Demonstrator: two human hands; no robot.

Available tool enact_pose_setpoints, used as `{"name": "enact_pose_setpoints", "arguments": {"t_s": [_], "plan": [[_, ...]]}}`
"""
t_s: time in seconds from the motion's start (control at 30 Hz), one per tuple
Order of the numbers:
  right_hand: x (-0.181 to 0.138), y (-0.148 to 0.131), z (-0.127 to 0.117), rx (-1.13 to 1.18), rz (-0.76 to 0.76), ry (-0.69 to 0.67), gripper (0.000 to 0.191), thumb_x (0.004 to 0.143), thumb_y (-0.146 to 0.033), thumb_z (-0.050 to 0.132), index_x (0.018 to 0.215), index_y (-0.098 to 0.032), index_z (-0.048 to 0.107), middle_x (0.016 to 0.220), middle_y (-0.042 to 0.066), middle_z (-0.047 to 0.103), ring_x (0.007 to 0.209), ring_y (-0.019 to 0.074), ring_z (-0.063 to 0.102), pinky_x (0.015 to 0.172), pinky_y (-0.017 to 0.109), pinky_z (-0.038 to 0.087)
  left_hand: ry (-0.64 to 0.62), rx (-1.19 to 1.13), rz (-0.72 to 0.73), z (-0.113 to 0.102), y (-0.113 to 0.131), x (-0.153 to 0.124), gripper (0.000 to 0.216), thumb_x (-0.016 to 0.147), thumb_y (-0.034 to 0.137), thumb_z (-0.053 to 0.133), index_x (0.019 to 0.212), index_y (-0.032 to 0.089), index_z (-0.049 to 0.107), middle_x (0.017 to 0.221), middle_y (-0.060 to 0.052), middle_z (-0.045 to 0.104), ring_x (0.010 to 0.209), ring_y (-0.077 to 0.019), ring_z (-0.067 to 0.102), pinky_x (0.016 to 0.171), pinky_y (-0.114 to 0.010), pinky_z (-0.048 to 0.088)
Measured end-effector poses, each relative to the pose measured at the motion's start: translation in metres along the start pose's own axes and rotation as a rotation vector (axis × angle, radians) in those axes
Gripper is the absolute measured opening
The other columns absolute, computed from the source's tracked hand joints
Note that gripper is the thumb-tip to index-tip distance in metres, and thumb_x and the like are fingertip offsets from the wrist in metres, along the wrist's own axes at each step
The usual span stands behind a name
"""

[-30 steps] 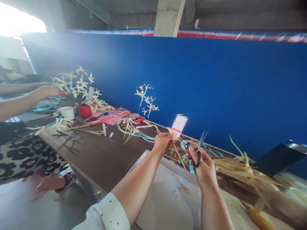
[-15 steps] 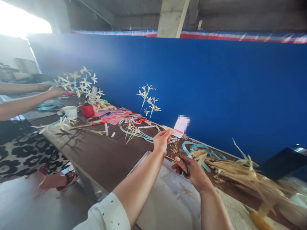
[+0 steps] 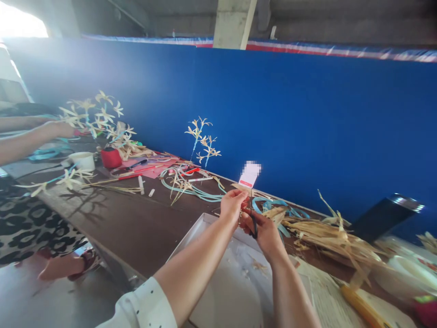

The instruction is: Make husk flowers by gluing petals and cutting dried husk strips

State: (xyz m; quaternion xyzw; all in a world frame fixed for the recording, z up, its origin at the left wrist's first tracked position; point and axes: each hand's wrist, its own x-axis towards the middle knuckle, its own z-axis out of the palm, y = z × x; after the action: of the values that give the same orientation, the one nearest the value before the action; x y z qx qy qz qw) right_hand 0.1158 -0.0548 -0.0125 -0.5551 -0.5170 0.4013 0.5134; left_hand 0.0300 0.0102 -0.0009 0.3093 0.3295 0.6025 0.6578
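My left hand (image 3: 232, 204) pinches a small pale strip of dried husk (image 3: 240, 187) above the dark wooden table (image 3: 136, 218). Right beside it, my right hand (image 3: 262, 229) is closed on black-handled scissors (image 3: 253, 222), whose blades point up toward the strip. Both hands hover over the far edge of a white tray (image 3: 218, 282). A heap of dried husks (image 3: 327, 232) and some light blue strips (image 3: 273, 205) lie just beyond my hands.
Another person's arms (image 3: 30, 136) reach in at the far left near husk flowers (image 3: 99, 118), a red pot (image 3: 110, 158) and a white cup (image 3: 82, 160). A small flower stem (image 3: 201, 141) stands against the blue wall (image 3: 307, 127). A dark box (image 3: 385, 216) sits at the right.
My right hand dropped with the scissors, then came up left until it is close against my left hand. The scissor blades went from raised and open to pointing at the strip.
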Motion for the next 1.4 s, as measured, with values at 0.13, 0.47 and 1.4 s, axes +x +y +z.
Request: {"name": "enact_pose_setpoints", "arguments": {"t_s": [0.13, 0.47, 1.4], "plan": [[0.001, 0.002, 0.0, -0.004, -0.02, 0.015, 0.053, 0.062, -0.048, 0.069, 0.103, -0.014, 0.065, 0.067, 0.004, 0.063, 0.052, 0.0127, 0.051, 0.049, 0.025, 0.039, 0.018, 0.032, -0.008, 0.0, 0.0, 0.0, 0.027, 0.058, 0.031, 0.071, 0.071, 0.012, 0.058, 0.06, 0.0, 0.057, 0.047, -0.0045, 0.047, 0.046, -0.016, 0.035], [0.0, 0.001, 0.0, -0.04, -0.091, 0.012, 0.049, 0.068, -0.049, 0.063, 0.103, -0.014, 0.065, 0.058, 0.001, 0.057, 0.05, 0.0116, 0.046, 0.046, 0.023, 0.036, 0.013, 0.0, -0.022, 0.003, 0.004, -0.004, 0.025, 0.057, 0.03, 0.071, 0.064, 0.013, 0.055, 0.057, 0.001, 0.054, 0.049, -0.0062, 0.047, 0.048, -0.018, 0.035], [-0.008, -0.011, -0.009, -0.089, 0.031, -0.062, 0.055, 0.067, -0.053, 0.062, 0.107, -0.015, 0.064, 0.063, 0.003, 0.062, 0.054, 0.0142, 0.052, 0.05, 0.026, 0.038, -0.121, 0.238, 0.111, -0.01, 0.015, 0.011, 0.026, 0.068, 0.034, 0.063, 0.085, 0.015, 0.068, 0.066, -0.003, 0.061, 0.055, -0.0087, 0.051, 0.046, -0.018, 0.037]]}}
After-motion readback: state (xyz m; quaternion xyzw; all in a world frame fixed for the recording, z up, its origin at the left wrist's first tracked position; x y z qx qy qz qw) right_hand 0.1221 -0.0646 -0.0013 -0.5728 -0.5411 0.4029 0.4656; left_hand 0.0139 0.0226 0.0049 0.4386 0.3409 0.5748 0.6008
